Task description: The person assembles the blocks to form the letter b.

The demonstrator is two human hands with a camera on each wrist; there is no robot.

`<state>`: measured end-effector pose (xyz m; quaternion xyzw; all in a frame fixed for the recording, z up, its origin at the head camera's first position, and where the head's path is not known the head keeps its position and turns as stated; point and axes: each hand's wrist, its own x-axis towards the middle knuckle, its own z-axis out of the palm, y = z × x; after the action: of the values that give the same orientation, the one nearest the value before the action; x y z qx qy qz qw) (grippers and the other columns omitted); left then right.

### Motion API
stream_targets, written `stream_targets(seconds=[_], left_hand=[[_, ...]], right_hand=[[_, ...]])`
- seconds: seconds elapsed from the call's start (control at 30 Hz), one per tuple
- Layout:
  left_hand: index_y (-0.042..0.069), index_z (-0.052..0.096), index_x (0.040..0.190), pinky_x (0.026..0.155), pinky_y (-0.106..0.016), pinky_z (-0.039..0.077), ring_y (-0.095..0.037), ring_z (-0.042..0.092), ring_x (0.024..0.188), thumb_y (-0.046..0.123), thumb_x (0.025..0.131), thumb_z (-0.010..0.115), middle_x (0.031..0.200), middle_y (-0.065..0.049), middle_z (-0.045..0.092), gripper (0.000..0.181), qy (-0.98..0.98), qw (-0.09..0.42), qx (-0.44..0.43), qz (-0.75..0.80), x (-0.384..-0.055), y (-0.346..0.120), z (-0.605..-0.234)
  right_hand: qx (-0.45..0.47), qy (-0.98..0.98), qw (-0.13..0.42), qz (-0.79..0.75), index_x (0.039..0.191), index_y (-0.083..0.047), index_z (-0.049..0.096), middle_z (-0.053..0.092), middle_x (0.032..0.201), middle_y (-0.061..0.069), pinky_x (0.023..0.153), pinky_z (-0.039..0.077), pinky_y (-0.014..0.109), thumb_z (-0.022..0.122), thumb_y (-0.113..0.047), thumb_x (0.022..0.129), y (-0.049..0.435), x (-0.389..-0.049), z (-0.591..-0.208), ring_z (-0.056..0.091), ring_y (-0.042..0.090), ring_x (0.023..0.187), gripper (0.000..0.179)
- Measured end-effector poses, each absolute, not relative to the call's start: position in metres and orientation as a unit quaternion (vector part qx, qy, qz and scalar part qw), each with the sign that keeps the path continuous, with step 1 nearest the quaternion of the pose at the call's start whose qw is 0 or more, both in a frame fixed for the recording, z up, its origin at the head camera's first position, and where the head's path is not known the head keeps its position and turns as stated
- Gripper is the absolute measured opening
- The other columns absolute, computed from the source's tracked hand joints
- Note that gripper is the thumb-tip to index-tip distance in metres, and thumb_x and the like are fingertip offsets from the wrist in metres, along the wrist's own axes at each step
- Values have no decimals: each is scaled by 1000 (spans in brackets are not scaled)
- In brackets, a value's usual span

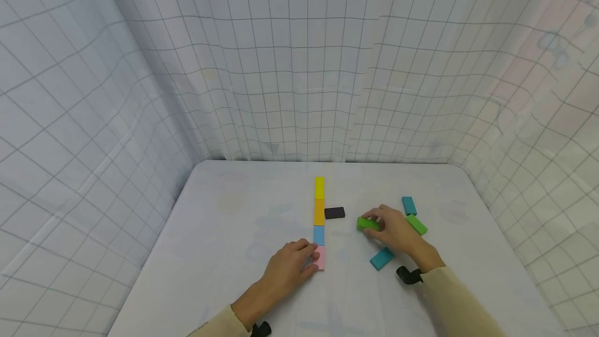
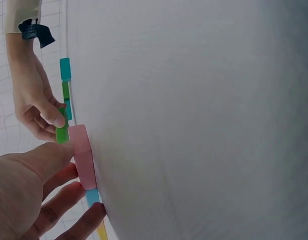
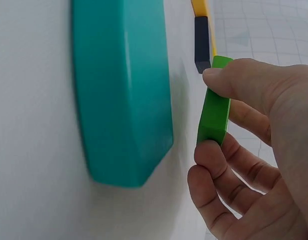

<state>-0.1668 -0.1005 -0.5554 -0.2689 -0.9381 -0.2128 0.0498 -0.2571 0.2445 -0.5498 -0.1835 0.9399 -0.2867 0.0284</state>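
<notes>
A pink block point(image 1: 320, 258) ends the near side of a straight row, with a light blue block point(image 1: 318, 235), an orange block point(image 1: 319, 212) and a yellow block point(image 1: 320, 188) beyond it. My left hand point(image 1: 289, 268) holds the pink block from the left, its thumb by the near end and its fingers curled along the side. My right hand point(image 1: 395, 229) grips a green block point(image 3: 215, 112) between thumb and fingers, right of the row. A black block point(image 1: 334, 213) lies across, its left end at the orange block.
Near my right wrist lies a teal block point(image 1: 381, 258). Farther right, a second green block point(image 1: 416, 224) sits against another teal block point(image 1: 409, 205). The white table point(image 1: 224, 222) is bounded by hanging grid-patterned sheets point(image 1: 299, 66) at the back and sides.
</notes>
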Motion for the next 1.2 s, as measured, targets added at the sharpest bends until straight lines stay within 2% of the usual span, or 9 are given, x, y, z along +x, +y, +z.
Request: stream_targets(seconds=[0.47, 0.77, 1.2], left_hand=[[11, 85, 132, 98, -38, 69, -16, 76, 103, 28, 100, 96, 117, 4, 82, 38, -936, 47, -270, -219, -167, -100, -556], [10, 83, 138, 101, -39, 68, -16, 76, 106, 31, 102, 93, 118, 4, 82, 43, -939, 36, -264, -218, -169, -100, -557], [11, 83, 138, 107, -43, 68, -16, 77, 109, 31, 102, 94, 120, 4, 82, 42, -943, 22, -257, -209, -168, -97, -555]], right_hand=[[-175, 938, -15, -299, 131, -8, 83, 77, 112, 9, 78, 57, 26, 91, -13, 101, 229, -261, -554, 64, 10, 87, 31], [-157, 942, -18, -296, 134, -6, 82, 76, 112, 12, 80, 59, 29, 89, -10, 101, 221, -263, -557, 67, 14, 90, 34], [-145, 942, -25, -300, 134, -5, 82, 77, 115, 16, 82, 62, 36, 88, -9, 101, 214, -266, -561, 70, 18, 91, 34]])
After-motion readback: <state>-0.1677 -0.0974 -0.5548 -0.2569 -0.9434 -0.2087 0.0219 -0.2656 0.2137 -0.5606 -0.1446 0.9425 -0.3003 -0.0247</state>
